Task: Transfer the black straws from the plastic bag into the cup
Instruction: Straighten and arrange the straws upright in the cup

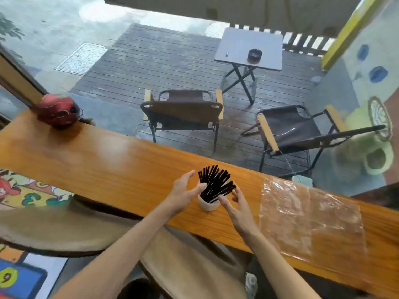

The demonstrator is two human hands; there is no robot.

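Observation:
A white cup (209, 204) stands on the orange wooden counter (103, 160). Several black straws (216, 184) stick up out of it, fanned out and leaning to the right. My left hand (184, 194) is at the cup's left side, fingers spread, thumb tip touching the straws near the rim. My right hand (236, 207) is at the cup's right side, fingers apart, fingertips at the straws and rim. Neither hand grips anything. The clear plastic bag (311, 221) lies flat on the counter to the right, and looks empty.
A red round object (57, 110) sits at the counter's far left end. Beyond the window are two folding chairs (183, 113) and a small table (250, 48) on a deck. A tan stool seat (64, 231) is below the counter.

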